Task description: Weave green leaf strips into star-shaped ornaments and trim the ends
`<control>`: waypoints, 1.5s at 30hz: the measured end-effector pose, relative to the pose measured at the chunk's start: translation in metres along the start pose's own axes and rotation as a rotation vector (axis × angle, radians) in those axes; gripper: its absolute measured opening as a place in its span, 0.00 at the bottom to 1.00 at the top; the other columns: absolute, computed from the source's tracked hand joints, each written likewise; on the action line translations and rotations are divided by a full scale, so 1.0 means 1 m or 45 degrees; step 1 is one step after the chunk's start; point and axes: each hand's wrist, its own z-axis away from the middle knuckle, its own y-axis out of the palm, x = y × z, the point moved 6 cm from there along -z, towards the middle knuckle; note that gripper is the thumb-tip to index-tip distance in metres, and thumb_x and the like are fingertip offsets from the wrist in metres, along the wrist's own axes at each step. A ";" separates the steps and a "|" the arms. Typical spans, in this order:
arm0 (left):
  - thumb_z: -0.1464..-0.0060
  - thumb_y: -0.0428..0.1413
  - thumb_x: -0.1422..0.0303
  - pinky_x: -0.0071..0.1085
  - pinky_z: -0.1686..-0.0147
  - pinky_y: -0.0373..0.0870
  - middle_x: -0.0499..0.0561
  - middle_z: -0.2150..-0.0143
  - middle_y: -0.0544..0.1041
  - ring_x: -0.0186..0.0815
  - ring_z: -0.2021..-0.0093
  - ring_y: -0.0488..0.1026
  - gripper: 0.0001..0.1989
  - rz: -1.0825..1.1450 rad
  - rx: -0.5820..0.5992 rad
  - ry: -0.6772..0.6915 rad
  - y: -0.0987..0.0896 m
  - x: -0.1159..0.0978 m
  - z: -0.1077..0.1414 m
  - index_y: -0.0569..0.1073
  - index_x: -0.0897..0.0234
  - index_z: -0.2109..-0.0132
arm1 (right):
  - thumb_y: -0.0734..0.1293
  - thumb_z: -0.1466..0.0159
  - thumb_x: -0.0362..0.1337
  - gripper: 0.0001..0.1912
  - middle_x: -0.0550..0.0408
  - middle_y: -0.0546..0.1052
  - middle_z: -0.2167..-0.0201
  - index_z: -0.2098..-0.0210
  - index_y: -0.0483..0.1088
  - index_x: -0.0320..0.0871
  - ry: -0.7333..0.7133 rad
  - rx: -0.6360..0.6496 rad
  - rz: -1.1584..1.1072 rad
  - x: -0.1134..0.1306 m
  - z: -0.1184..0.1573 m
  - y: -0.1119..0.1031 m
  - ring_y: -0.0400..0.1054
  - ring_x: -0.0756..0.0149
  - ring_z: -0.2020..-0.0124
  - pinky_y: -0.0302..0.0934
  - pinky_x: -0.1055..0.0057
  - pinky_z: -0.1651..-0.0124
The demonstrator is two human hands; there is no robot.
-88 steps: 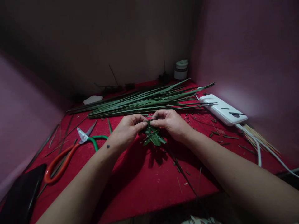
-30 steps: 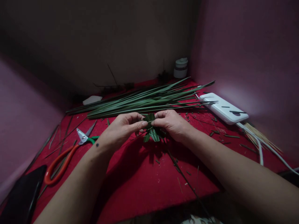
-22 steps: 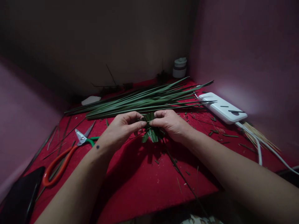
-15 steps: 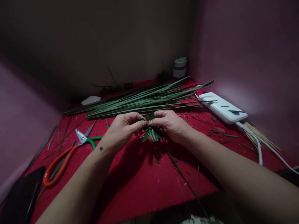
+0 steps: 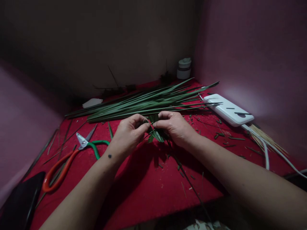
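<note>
My left hand (image 5: 130,131) and my right hand (image 5: 176,127) meet over the middle of the red table, thumbs and forefingers pinched close together. Between them is a small folded green leaf piece (image 5: 157,135), its pointed ends fanning out below the fingertips. A short thin strand seems to span the gap between the two pinches. From beneath the right hand a long dark stem (image 5: 189,183) slants down past the table's front edge; whether it joins the leaf piece is hidden. The fingers cover much of the leaf piece.
Behind the hands lies a bundle of long green leaf strips (image 5: 144,103). Scissors (image 5: 82,142) rest opened at left, above a black phone (image 5: 24,198). At right is a white power bank-like box (image 5: 227,110) with cables. A lidded jar (image 5: 184,68) stands behind; leaf scraps (image 5: 219,134) are scattered.
The left wrist has shifted slightly right and the leaf piece has turned a little between the fingers. Both hands keep their pinch; the view has moved slightly.
</note>
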 end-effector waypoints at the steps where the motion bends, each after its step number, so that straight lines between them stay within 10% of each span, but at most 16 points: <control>1: 0.52 0.57 0.69 0.21 0.83 0.54 0.42 0.80 0.66 0.23 0.82 0.58 0.05 0.012 0.003 0.001 0.001 0.000 0.000 0.71 0.66 0.67 | 0.65 0.53 0.30 0.05 0.65 0.62 0.84 0.78 0.63 0.41 -0.012 -0.005 0.007 0.001 0.000 0.000 0.56 0.76 0.82 0.49 0.75 0.80; 45: 0.51 0.54 0.69 0.21 0.80 0.58 0.44 0.76 0.69 0.25 0.78 0.60 0.04 -0.217 -0.044 0.115 0.000 0.001 0.000 0.72 0.66 0.68 | 0.66 0.54 0.28 0.02 0.63 0.68 0.81 0.79 0.68 0.38 -0.112 -0.078 0.173 0.010 0.001 -0.002 0.59 0.75 0.79 0.54 0.76 0.75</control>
